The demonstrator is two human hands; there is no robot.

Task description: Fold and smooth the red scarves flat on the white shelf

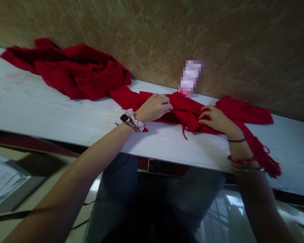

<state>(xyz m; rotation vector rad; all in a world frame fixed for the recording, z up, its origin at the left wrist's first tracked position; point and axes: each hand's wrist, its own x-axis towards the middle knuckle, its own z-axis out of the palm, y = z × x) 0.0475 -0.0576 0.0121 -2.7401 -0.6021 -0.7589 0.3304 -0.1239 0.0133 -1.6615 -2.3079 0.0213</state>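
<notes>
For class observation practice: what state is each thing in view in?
Red fabric heap: crumpled.
Red fabric length beneath the hands: rumpled.
Red string fringe: bunched, ends loose.
Pale rectangular item: tilted, blurred.
White wood-grained tabletop: partly covered.
Left hand: fingers bent, touching fabric.
Right hand: fingers bent, touching fabric.

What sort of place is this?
Probably an indoor workspace, though whether home or workshop is unclear: a long white wood-grain tabletop runs along a marbled wall, with fringed red cloth lying on it.
</notes>
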